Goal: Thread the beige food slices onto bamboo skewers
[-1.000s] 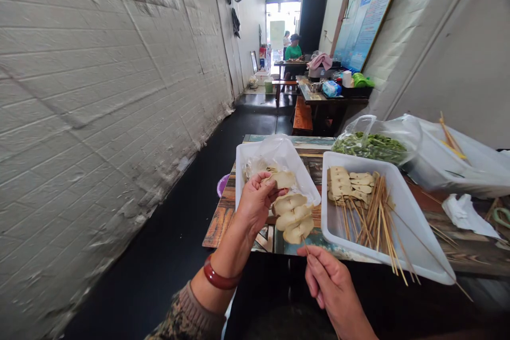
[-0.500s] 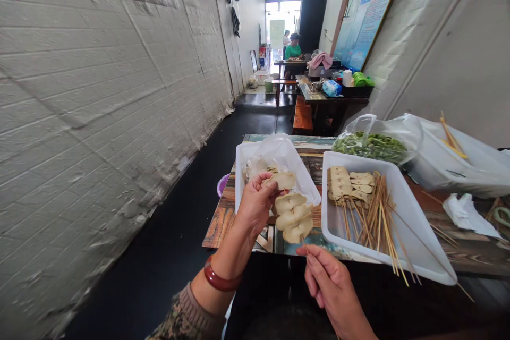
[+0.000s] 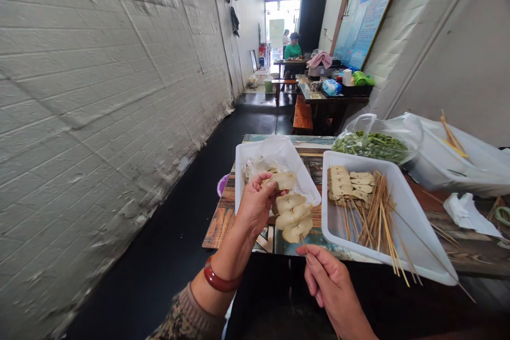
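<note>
My left hand [image 3: 257,199] is closed on a pale, flat oval food slice [image 3: 283,180], pinched between thumb and fingers. Just below it are several similar slices [image 3: 294,218] threaded in a row on a thin wooden skewer [image 3: 304,244]. My right hand [image 3: 329,276] pinches the lower part of that skewer. Behind my left hand, a white tray [image 3: 308,183] holds a clear plastic bag [image 3: 274,150] with more slices. To the right, a second white tray [image 3: 422,247] contains finished-looking skewers of slices [image 3: 340,183] and loose bamboo sticks [image 3: 378,218].
A clear bag of green vegetables [image 3: 368,146] lies behind the right tray, beside a white bin [image 3: 462,154]. Crumpled tissue [image 3: 468,215] rests on the wooden table [image 3: 223,223]. A person in green [image 3: 294,51] sits at a far table. A brick-patterned wall [image 3: 99,117] runs along the left.
</note>
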### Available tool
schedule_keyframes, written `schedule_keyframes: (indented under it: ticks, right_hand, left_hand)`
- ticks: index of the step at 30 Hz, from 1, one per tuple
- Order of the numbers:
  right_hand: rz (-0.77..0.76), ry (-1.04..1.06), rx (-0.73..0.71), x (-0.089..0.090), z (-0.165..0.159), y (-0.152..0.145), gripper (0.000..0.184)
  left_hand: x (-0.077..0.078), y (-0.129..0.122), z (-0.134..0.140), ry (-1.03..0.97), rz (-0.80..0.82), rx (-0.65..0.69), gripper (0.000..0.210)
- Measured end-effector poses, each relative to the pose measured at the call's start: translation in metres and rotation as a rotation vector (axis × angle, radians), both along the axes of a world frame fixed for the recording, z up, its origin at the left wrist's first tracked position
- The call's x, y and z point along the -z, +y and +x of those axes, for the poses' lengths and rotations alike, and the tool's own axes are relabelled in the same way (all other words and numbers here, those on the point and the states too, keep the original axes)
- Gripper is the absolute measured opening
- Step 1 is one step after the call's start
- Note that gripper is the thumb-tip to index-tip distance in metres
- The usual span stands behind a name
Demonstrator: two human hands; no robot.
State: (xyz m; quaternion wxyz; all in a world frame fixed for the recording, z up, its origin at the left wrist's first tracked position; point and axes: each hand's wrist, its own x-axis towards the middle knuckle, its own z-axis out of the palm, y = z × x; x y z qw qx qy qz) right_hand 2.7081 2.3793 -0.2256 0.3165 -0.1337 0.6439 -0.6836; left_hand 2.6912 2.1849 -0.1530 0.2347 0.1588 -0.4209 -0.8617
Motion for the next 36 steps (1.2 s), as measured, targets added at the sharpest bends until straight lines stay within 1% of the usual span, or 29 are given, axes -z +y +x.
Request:
schedule_keyframes:
  ticks: [13,23,28,36]
  right_hand:
    - [-0.001,-0.004,0.017,0.0011,0.0008,0.0003,0.053]
    - [-0.002,-0.028,0.032,0.0,0.0017,-0.0014,0.053]
    - [-0.023,-0.032,0.044,-0.0007,0.0014,-0.002,0.051]
    - [-0.022,-0.025,0.049,-0.0009,-0.0011,-0.0042,0.051]
  left_hand:
    - [-0.0025,0.003,0.0015,0.014,-0.018,-0.009,0.043]
    - [0.001,0.0035,0.0007,0.0,-0.039,-0.001,0.041]
    - [0.0019,0.0053,-0.0003,0.007,-0.058,-0.003,0.039]
    - [-0.0017,0.0092,-0.0011,-0.021,-0.042,-0.007,0.039]
